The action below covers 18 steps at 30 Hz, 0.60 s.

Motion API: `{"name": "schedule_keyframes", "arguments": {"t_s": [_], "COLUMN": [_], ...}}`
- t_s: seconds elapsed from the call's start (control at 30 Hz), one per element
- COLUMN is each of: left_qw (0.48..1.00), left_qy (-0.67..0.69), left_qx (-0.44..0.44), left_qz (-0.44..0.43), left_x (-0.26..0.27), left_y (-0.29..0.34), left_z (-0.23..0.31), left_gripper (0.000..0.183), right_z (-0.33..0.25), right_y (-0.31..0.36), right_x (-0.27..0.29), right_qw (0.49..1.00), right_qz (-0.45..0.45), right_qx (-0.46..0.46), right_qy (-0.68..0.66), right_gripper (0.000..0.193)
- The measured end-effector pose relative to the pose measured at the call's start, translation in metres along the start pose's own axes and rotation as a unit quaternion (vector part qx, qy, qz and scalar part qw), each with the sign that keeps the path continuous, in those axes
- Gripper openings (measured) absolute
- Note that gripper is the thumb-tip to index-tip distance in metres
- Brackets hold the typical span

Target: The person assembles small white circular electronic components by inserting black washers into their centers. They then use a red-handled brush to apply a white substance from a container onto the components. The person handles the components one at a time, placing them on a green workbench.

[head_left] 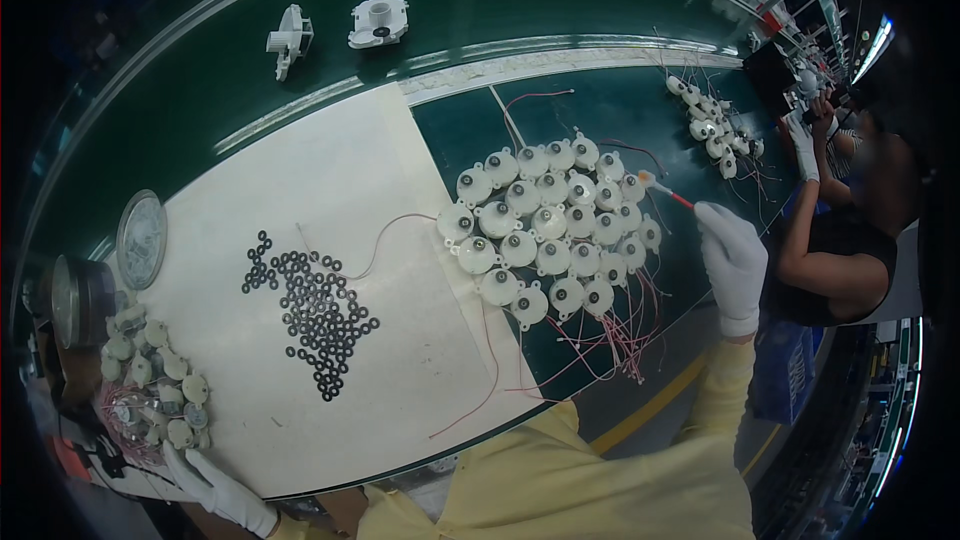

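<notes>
My right hand point(735, 260), in a white glove, is closed round a small brush point(680, 199) with a red handle and a pale tip. The tip is at the right edge of a close-packed group of round white motors point(550, 222), beside one motor point(632, 188); whether it touches is hard to tell. Most of these motors stand with a dark shaft upward, their thin red and white wires trailing toward me. At the lower left my left hand point(220, 492), also gloved, has its fingers stretched out beside a heap of similar motors point(180, 395).
Many small black rings point(325, 310) lie scattered on the white board point(420, 350). A round clear lid point(142, 240) and a round container point(82, 300) are at the left. Two white plastic parts point(380, 22) sit on the green belt. More motors point(712, 125) lie near a co-worker point(840, 230).
</notes>
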State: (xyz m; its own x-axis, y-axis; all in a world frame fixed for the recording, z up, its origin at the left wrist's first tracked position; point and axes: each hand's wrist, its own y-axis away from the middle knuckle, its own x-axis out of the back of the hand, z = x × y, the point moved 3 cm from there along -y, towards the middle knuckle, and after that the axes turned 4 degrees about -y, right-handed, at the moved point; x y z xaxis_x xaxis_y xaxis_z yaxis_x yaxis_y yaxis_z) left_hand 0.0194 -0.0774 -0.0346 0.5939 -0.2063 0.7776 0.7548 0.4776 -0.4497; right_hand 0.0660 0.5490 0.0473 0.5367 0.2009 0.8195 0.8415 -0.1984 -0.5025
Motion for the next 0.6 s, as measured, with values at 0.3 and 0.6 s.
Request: {"name": "schedule_keyframes", "arguments": {"t_s": [0.3, 0.6], "left_qw": [1.000, 1.000], "left_qy": [0.004, 0.004], "left_qx": [-0.004, -0.009], "left_qz": [0.003, 0.005], "left_x": [0.000, -0.001], "left_y": [0.000, -0.001], "left_z": [0.003, -0.005], "left_gripper": [0.040, 0.039], "right_z": [-0.006, -0.004], "right_y": [-0.009, -0.015], "right_x": [-0.005, -0.004], "right_qw": [0.998, 0.991], "right_qz": [-0.016, -0.043], "right_qx": [0.048, 0.084], "right_qy": [0.041, 0.093], "right_gripper": [0.031, 0.030]}}
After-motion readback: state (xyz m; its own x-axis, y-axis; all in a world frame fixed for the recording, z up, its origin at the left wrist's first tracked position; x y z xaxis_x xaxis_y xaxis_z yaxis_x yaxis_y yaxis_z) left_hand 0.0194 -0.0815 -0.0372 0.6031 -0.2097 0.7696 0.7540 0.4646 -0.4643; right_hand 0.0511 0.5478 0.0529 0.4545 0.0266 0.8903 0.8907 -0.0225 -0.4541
